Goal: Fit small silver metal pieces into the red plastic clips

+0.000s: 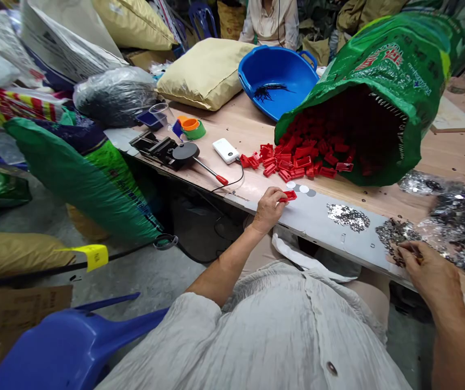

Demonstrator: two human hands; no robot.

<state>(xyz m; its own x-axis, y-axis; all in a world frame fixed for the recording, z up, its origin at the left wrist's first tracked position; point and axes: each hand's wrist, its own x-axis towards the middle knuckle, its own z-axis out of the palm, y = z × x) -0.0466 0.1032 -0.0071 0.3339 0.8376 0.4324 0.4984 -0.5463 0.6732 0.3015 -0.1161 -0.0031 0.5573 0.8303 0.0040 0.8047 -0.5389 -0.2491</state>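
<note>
Between the fingers of my left hand (pixel 269 210) is a small red plastic part (pixel 288 196) with a hollow middle, held just over the table's front edge. My right hand (pixel 431 268) is closed at the fingertips beside a pile of small dark metal pieces (pixel 395 234). Whatever those fingertips pinch is too small to make out. Between my hands, a flat heap of shiny metal pieces (pixel 348 216) lies on the grey strip (pixel 317 216). Many more red parts (pixel 297 157) spill from the mouth of a green sack (pixel 403 70) lying on its side.
A blue basin (pixel 273 81) with thin black pieces stands behind the red parts. Left of them are a white power bank (pixel 226 150) with a cable and a black lever tool (pixel 175 154). Shiny metal pieces (pixel 464 222) cover the right end. A person (pixel 273 21) sits opposite.
</note>
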